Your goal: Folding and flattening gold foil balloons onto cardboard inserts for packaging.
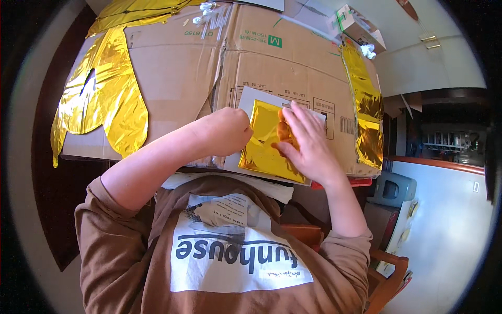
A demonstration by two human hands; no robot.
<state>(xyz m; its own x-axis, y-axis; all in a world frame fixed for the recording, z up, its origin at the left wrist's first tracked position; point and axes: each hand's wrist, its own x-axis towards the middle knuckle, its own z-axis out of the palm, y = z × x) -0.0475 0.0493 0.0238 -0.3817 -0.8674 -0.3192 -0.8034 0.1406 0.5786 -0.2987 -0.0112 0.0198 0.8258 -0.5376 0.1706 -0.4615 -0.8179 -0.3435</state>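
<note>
A folded gold foil sheet [266, 152] lies flat on a white card [249, 99] at the near edge of the cardboard. My left hand [227, 132] is curled into a fist at the left edge of the foil and card; whatever its fingers may hold is hidden. Over the right part of the foil, my right hand [311, 144] has its fingers stretched out and its thumb apart, touching or just above the shiny surface. The foil mirrors these fingers in orange. I cannot tell whether the foil is fixed to the card.
Flattened cardboard [178, 78] covers the table. A large cut gold foil piece [117, 89] hangs over its left edge; a gold strip [366, 104] lies along the right. White crumpled bits [207, 7] and a small open box [355, 26] sit at the back. A wooden chair [389, 277] stands lower right.
</note>
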